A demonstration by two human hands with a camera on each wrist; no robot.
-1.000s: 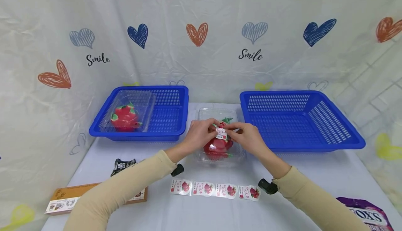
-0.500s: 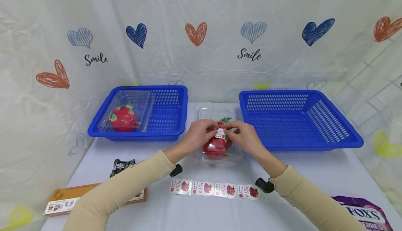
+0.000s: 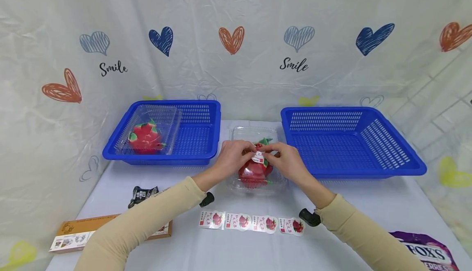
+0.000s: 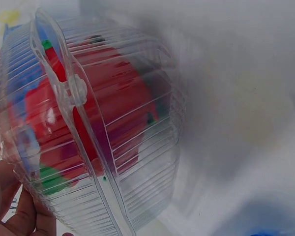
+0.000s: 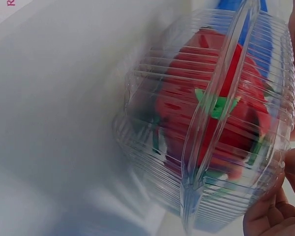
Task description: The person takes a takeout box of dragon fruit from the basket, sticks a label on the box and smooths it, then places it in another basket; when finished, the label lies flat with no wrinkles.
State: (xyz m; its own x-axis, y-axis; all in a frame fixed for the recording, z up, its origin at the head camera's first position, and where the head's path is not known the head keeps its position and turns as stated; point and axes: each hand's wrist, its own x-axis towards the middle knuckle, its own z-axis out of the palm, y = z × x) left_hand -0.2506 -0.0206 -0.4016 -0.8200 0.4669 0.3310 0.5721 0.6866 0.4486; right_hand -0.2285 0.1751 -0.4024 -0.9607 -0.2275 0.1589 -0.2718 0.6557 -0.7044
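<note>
A clear plastic clamshell box point(image 3: 258, 181) with a red dragon fruit point(image 3: 253, 172) inside sits on the table between two blue baskets. Both hands are on its lid. My left hand point(image 3: 236, 153) and right hand point(image 3: 285, 158) pinch a small white-and-red sticker point(image 3: 259, 156) between their fingertips on top of the box. The wrist views show the ribbed clear box point(image 4: 88, 142) point(image 5: 211, 132) and the red fruit point(image 4: 108, 108) point(image 5: 211, 118) up close, with fingers point(image 4: 14, 206) point(image 5: 280, 211) at the frame edges.
The left blue basket point(image 3: 199, 140) holds another clear box with a dragon fruit point(image 3: 145, 136). To the right stands another blue basket point(image 3: 350, 140). A strip of stickers point(image 3: 252, 222) lies near the front. A flat brown box point(image 3: 73, 232), a black packet point(image 3: 141, 194) and a purple bag point(image 3: 427, 254) lie around.
Both hands stay on the box lid with the sticker; the fingers have shifted only slightly. The box and baskets have not moved.
</note>
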